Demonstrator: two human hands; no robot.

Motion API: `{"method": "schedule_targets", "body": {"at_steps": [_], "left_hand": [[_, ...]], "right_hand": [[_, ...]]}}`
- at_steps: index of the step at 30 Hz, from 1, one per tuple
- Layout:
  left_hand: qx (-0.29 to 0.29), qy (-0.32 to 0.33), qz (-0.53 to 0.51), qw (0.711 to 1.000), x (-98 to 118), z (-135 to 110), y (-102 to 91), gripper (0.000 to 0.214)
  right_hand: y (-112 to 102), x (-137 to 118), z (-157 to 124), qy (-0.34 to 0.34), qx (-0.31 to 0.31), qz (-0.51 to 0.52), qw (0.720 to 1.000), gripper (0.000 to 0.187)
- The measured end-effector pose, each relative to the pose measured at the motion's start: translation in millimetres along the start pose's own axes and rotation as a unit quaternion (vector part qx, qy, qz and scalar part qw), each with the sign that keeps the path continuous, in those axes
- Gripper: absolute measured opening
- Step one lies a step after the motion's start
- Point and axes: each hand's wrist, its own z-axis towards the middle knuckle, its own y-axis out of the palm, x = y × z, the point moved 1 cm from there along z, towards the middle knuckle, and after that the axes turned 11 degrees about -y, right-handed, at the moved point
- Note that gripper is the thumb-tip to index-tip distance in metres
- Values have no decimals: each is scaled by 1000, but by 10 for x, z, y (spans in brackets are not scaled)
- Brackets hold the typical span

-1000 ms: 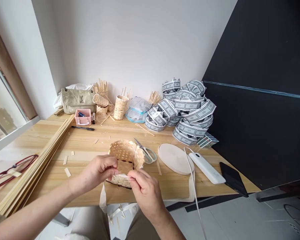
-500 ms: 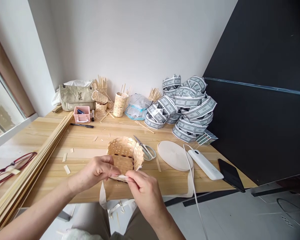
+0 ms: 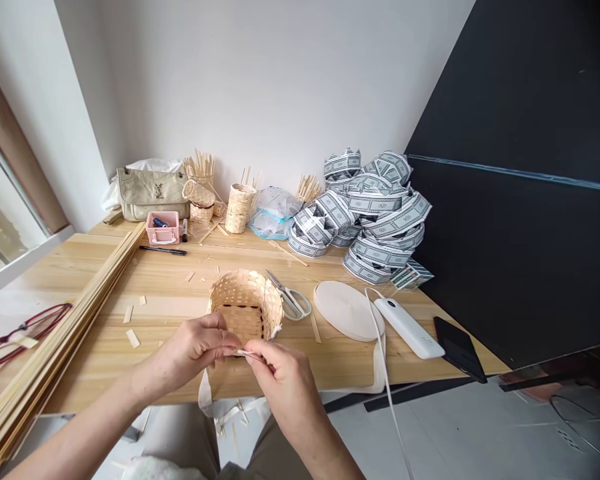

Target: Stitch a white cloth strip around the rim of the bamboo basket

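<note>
A woven bamboo basket sits tilted at the table's near middle, its open mouth towards me. At its near rim my left hand pinches a white cloth tape, whose loose tail hangs below the fingers over the table edge. My right hand pinches the same tape close to the left fingertips. Between the two pinches only a short, folded-looking bit of tape shows; the fingers hide the near rim. A dark thread and a small white tuft show at the basket's right side.
Scissors and a wide tape roll lie right of the basket, near a white power bank with cable and a black phone. Long bamboo strips run along the left. Patterned bands are piled at the back right.
The tape between my hands has turned from a flat, wider strip to a narrow fold. The basket has shifted slightly left and tipped, and my right hand has moved a little left.
</note>
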Motion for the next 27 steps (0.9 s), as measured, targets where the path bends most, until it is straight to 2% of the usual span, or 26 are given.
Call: {"method": "schedule_targets", "body": {"at_steps": [5, 12, 15, 19, 24, 27], "left_hand": [[-18, -67, -55, 996, 9, -23, 78, 32], [-30, -27, -46, 998, 29, 33, 4, 38], [-23, -42, -86, 995, -6, 60, -24, 39], [-26, -53, -99, 993, -5, 50, -31, 38], [-35, -63, -94, 993, 76, 36, -50, 39], [7, -49, -39, 998, 82, 53, -34, 36]], "right_hand": [[-26, -6, 21, 17, -7, -1, 1000, 23], [-18, 37, 31, 42, -9, 15, 999, 18], [-59, 66, 46, 66, -11, 20, 998, 26], [-107, 84, 76, 58, -29, 24, 998, 17], [-99, 97, 104, 42, -36, 26, 998, 16], [-89, 93, 114, 38, -32, 25, 998, 16]]}}
